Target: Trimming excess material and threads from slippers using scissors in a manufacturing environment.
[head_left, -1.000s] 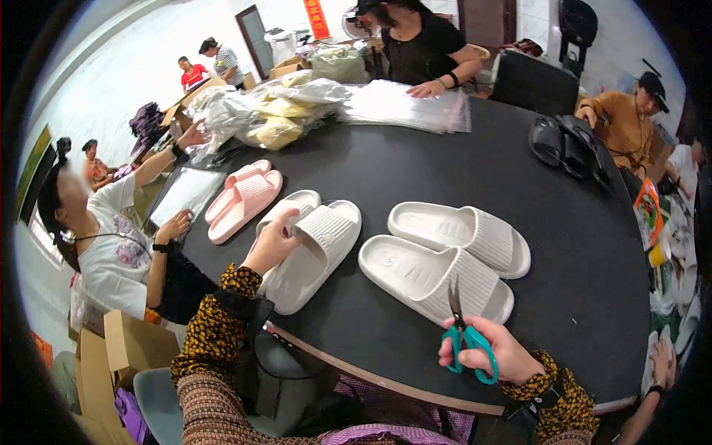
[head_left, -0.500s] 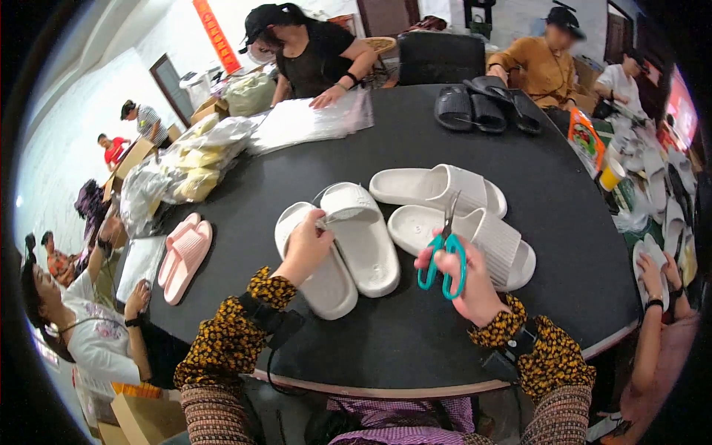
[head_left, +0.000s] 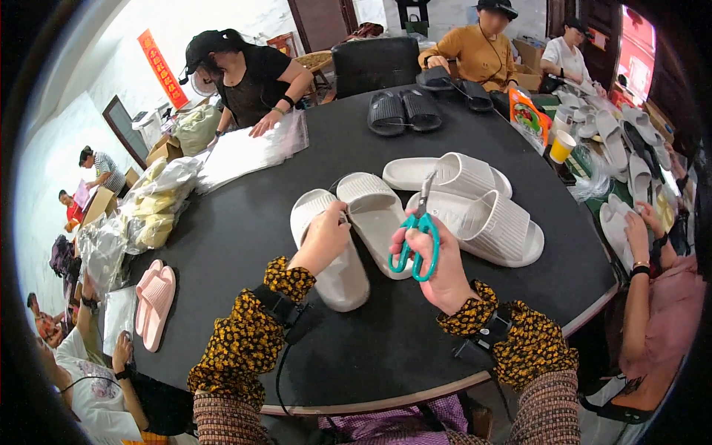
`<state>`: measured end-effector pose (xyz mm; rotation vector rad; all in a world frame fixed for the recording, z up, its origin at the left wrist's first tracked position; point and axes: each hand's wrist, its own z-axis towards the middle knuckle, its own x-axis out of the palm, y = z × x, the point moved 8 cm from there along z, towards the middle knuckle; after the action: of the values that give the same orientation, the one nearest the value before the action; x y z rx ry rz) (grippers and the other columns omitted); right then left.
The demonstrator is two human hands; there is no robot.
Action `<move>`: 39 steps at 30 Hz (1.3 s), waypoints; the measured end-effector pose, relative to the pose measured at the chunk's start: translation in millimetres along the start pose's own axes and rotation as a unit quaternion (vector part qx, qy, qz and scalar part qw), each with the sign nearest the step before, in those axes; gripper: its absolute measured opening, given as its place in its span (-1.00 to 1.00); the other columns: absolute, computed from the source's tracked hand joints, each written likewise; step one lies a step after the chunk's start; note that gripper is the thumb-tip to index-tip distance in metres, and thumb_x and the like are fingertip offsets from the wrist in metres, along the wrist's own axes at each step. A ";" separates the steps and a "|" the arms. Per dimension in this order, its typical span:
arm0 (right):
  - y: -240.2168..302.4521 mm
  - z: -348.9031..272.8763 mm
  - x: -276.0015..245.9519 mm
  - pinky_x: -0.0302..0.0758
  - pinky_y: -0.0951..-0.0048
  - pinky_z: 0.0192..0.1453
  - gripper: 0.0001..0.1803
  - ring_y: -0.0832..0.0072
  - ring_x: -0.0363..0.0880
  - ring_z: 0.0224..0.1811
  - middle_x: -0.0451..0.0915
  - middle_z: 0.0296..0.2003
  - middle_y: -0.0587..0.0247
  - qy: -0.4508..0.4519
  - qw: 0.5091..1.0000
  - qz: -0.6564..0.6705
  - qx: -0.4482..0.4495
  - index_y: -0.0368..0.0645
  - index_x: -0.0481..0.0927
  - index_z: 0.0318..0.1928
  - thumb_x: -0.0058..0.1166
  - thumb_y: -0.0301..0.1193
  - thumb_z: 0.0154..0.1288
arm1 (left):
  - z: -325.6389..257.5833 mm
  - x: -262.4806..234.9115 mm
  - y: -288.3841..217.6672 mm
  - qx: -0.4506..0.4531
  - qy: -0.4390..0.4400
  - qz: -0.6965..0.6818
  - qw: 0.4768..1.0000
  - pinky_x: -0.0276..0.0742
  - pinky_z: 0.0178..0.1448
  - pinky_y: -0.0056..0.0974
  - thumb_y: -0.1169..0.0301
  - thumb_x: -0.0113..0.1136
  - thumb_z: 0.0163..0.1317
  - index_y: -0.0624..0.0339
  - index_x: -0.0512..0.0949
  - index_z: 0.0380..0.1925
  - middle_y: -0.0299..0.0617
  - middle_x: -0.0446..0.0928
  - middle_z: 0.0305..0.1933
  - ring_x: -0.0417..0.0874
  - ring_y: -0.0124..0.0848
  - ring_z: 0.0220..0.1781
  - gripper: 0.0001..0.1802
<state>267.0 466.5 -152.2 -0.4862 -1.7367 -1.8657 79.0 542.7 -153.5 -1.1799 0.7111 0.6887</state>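
Two white slide sandals lie side by side before me, toes pointing away. My left hand [head_left: 323, 239] is closed at the strap of the left slide [head_left: 343, 288], fingertips at the gap beside the right slide [head_left: 366, 194]. A thin dark loop shows at the straps; my fingers hide part of it. My right hand [head_left: 439, 259] grips scissors [head_left: 423, 226] with teal handles, blades pointing up and away, nearly together. Behind the scissors lies a second white pair turned sideways, a far slide [head_left: 463, 174] and a near slide [head_left: 500, 231].
On the black table [head_left: 245, 222] are pink slides [head_left: 156, 304] at left, clear plastic bags [head_left: 259, 144] under a co-worker's hands, and black slides [head_left: 404, 111] at the far side. A yellow cup [head_left: 562, 147] and more slides stand at right, where another person's hands [head_left: 639, 230] work.
My view has swung to the right. The scissor blades have come together. My left hand has gone from a clear strip between the slides to the left slide's strap. The black slides lie further apart.
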 end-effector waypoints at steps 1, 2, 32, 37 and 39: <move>-1.6 -2.1 2.4 0.52 0.38 -0.14 -0.55 0.40 0.56 -0.24 0.53 -0.25 0.17 0.019 1.000 0.000 0.020 -0.20 0.36 0.12 0.07 -0.37 0.24 | -1.4 -0.3 -5.4 -0.007 0.022 0.007 1.000 0.48 0.02 0.01 0.51 0.10 0.15 0.30 0.43 0.00 0.25 0.58 -0.22 0.60 0.11 -0.06 -0.63; -4.9 -3.0 7.7 0.52 0.41 -0.17 -0.53 0.41 0.56 -0.24 0.52 -0.25 0.19 0.041 0.999 -0.001 0.027 -0.19 0.34 0.14 0.07 -0.34 0.24 | -4.4 -5.6 -7.2 0.005 0.021 0.018 1.000 0.49 -0.01 0.01 0.49 0.07 0.17 0.26 0.48 -0.07 0.22 0.59 -0.26 0.61 0.10 -0.09 -0.71; -60.8 -64.4 52.0 0.53 0.42 -0.30 -0.64 0.50 0.50 -0.28 0.48 -0.32 0.26 0.273 0.890 -0.027 0.363 -0.18 0.43 -0.12 0.02 -0.13 0.34 | -116.4 -46.3 -8.0 -0.034 0.018 -0.243 0.969 0.56 -0.20 -0.42 0.46 0.05 0.36 0.39 0.56 -0.24 -0.16 0.63 -0.23 0.60 -0.54 -0.28 -0.82; -63.4 -62.3 50.5 0.52 0.45 -0.36 -0.64 0.50 0.50 -0.32 0.48 -0.34 0.25 0.286 0.889 -0.043 0.354 -0.22 0.43 -0.18 0.03 -0.14 0.33 | -118.6 -44.1 -8.0 0.008 0.012 -0.260 0.965 0.55 -0.20 -0.43 0.46 0.06 0.36 0.36 0.55 -0.24 -0.17 0.61 -0.20 0.60 -0.53 -0.25 -0.84; -63.3 -62.7 52.0 0.52 0.46 -0.38 -0.65 0.51 0.50 -0.34 0.48 -0.35 0.25 0.292 0.887 -0.041 0.356 -0.23 0.43 -0.19 0.03 -0.15 0.33 | -119.6 -45.2 -6.6 0.005 0.007 -0.273 0.962 0.55 -0.20 -0.43 0.46 0.05 0.37 0.35 0.54 -0.27 -0.18 0.59 -0.20 0.60 -0.52 -0.24 -0.84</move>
<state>193.7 398.6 -178.0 0.4060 -1.8341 -1.1017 41.7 421.0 -140.7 -1.2979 0.3683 0.2133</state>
